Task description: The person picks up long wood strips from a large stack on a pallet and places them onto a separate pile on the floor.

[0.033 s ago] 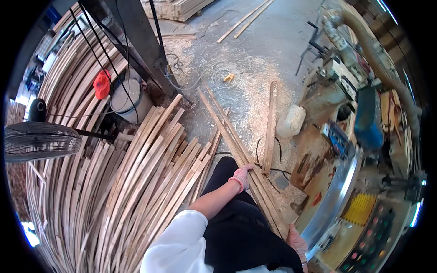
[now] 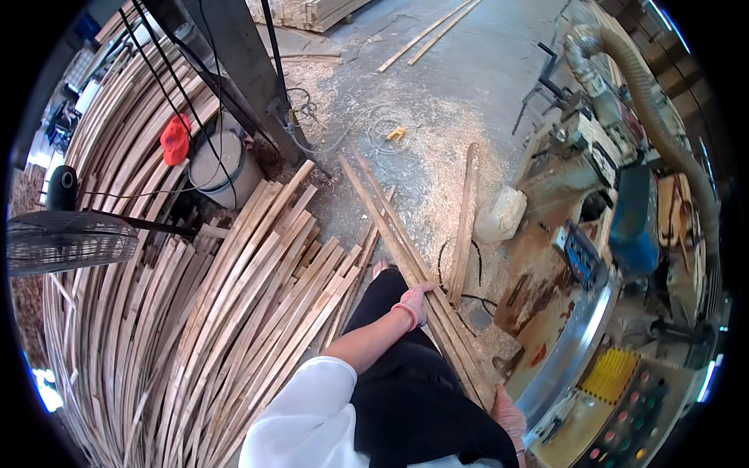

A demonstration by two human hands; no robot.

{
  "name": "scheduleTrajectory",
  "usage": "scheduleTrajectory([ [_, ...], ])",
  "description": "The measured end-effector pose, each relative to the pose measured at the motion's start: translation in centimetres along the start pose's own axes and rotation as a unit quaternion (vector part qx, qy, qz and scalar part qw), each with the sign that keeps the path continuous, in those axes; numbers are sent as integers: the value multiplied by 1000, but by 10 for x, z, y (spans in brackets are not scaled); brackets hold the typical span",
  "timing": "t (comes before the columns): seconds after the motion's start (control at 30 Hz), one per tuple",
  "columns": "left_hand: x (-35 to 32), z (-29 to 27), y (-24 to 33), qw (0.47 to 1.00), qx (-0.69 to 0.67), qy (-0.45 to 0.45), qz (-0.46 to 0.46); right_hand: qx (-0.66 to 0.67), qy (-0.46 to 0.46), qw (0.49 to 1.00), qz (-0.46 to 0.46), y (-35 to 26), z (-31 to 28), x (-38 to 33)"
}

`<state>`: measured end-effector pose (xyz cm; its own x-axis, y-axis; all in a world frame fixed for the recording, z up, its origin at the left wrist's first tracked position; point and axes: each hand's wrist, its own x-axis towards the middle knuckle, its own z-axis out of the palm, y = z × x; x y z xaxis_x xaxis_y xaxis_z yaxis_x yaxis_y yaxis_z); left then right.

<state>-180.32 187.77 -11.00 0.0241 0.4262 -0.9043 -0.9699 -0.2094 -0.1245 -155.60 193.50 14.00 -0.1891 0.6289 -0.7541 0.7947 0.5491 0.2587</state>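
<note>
Long wooden strips (image 2: 394, 242) slant across the front of my legs, held in both gloved hands. My left hand (image 2: 415, 303), in a pinkish-white knit glove, is closed around them partway along. Near their close end, my right hand (image 2: 507, 416) is closed on the same strips beside the machine's metal edge; part of it is cut off from sight behind my dark clothing. The far ends of the strips reach out over the sawdust-strewn floor. To the left of my knee lies a large stack of similar wooden strips (image 2: 257, 257).
At right stands a woodworking machine with a curved metal edge (image 2: 573, 355), button panel (image 2: 630, 413) and ribbed hose (image 2: 651, 101). A whitish plastic jug (image 2: 500, 214) and a lone board (image 2: 466, 226) lie ahead. Leftward are a bucket (image 2: 228, 175), a fan (image 2: 70, 242) and a pillar (image 2: 242, 70).
The view has shifted slightly, and part of my foot now shows beyond my knee. Both hands keep their hold on the wooden strips.
</note>
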Motion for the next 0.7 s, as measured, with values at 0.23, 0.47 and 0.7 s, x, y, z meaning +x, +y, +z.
scheduleTrajectory([
  [0.23, 48, 92, 107, 999, -29, -22, -9, -4, 89, 994, -60, -71, -143, 53],
  [0.47, 51, 175, 228, 990, -44, -74, 109, 34, 124, 988, -88, -110, -188, 169],
  [0.7, -25, 253, 412, 918, -57, -212, 331, 95, 253, 880, -391, -238, -317, 271],
])
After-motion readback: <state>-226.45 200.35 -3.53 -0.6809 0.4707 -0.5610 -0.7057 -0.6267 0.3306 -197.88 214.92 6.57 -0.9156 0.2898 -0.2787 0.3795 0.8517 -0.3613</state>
